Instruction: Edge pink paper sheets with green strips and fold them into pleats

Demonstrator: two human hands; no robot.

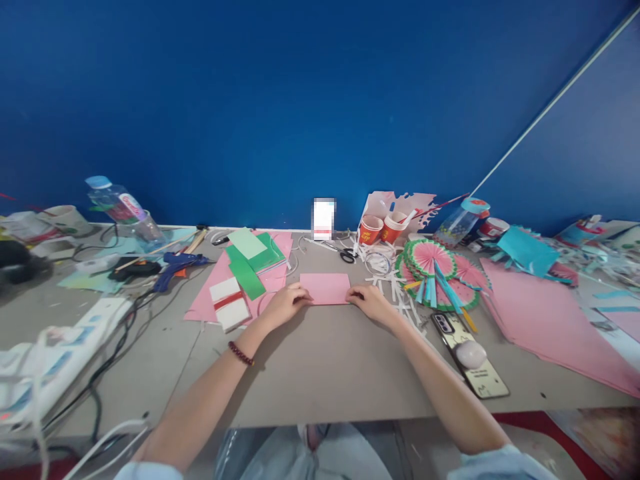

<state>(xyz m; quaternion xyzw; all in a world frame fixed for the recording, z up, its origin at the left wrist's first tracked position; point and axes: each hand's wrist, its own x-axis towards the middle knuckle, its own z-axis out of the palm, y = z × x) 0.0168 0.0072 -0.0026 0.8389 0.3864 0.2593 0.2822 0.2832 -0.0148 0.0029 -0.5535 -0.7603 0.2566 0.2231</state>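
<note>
A small pink paper rectangle [325,289] lies near the middle of the table, between my two hands. My left hand [287,305] pinches its left end near the lower corner, fingers together. At the opposite end, my right hand [373,303] grips the lower right corner in the same way. To the left of my left hand are green paper sheets [273,253] and a white block with a red band [230,302], resting on larger pink paper [205,300]. Black-handled scissors [347,255] lie just beyond the pink rectangle.
Watermelon-patterned paper fans [435,267], white paper scraps [400,293] and a phone [473,360] lie on the right, beside stacked pink sheets [550,327]. Red paper cups [371,230] stand behind. At left are a blue glue gun [175,267], a bottle [117,203] and a power strip [65,353] with cables.
</note>
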